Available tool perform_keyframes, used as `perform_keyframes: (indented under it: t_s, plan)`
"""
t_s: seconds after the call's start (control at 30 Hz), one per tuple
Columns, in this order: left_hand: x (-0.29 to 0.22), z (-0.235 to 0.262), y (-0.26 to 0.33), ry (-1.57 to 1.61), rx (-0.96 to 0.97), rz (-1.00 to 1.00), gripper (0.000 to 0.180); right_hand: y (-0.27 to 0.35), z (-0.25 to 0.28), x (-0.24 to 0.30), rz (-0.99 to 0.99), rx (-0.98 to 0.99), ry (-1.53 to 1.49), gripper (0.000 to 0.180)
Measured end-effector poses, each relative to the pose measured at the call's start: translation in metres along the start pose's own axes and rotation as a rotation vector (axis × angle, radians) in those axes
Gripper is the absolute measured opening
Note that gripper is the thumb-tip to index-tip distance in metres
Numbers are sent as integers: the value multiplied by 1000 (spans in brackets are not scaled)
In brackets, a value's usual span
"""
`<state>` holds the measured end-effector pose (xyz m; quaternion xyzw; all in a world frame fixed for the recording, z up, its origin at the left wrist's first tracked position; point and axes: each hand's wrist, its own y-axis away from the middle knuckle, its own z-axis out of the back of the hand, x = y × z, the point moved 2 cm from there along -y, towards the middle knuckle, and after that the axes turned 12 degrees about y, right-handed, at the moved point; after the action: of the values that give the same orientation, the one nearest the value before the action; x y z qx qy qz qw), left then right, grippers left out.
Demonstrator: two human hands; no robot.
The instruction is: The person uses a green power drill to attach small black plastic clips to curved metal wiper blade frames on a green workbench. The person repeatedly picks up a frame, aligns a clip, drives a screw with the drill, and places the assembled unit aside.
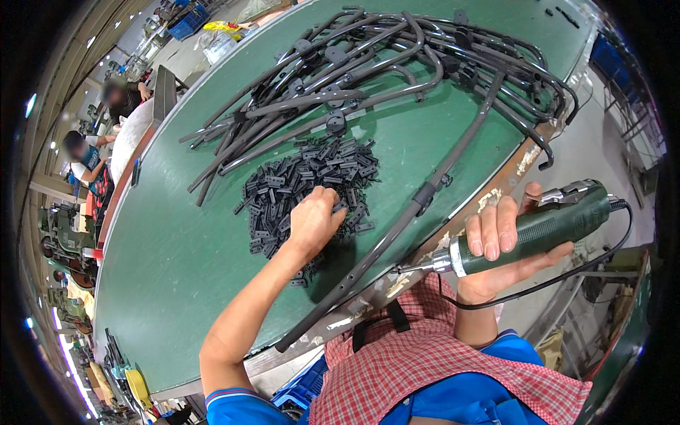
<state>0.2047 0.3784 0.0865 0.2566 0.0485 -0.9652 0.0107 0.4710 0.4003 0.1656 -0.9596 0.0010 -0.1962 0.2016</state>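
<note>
My left hand (316, 218) reaches into a heap of small black plastic pieces (312, 170) on the green table, its fingers bent and drawn together. Whatever lies between those fingertips is hidden. In my right hand (499, 244) is a dark green corded electric screwdriver (545, 230), gripped around its body. Its bit points left, close to a long dark metal tube (382, 244) that lies along the table's near edge. A black collar (423, 196) sits partway up this tube, and small holes show toward its lower end.
Several bent dark tubes with round black joints (335, 122) are stacked across the far side of the green table (163, 283). The screwdriver's black cord (567, 276) loops below my right hand. A blue crate (301, 389) stands beneath the edge. Two people (88, 159) sit far left.
</note>
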Motion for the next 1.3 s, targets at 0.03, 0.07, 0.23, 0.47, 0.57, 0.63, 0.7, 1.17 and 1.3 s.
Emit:
perform_keyframes:
  t_s: [0.03, 0.07, 0.23, 0.47, 0.57, 0.63, 0.7, 1.17, 1.3]
  plan:
    - [-1, 6, 2, 39, -32, 17, 27, 2, 0, 0, -10, 3, -1, 82]
    - [-2, 15, 5, 77, -66, 38, 27, 2, -2, -2, -30, -3, -21, 82]
    - [-86, 85, 73, 359, -29, 110, 23, 7, 6, -11, -95, -22, -70, 83]
    - [-88, 36, 142, 330, -267, 55, 27, 7, 6, -25, -163, 21, -83, 80]
    - [-75, 21, 138, 389, -270, 159, 26, 10, 4, -28, -174, 50, -83, 81]
    - [-55, 5, 134, 370, -297, 145, 27, 14, 1, -30, -178, 40, -77, 81]
    - [-39, -9, 131, 374, -280, 208, 27, 17, 0, -32, -186, 30, -65, 81]
    - [-31, -18, 141, 500, -454, 37, 24, 33, 34, -92, -522, -307, 95, 72]
    - [-36, -20, 140, 399, -432, -53, 24, 35, 38, -99, -546, -333, 121, 74]
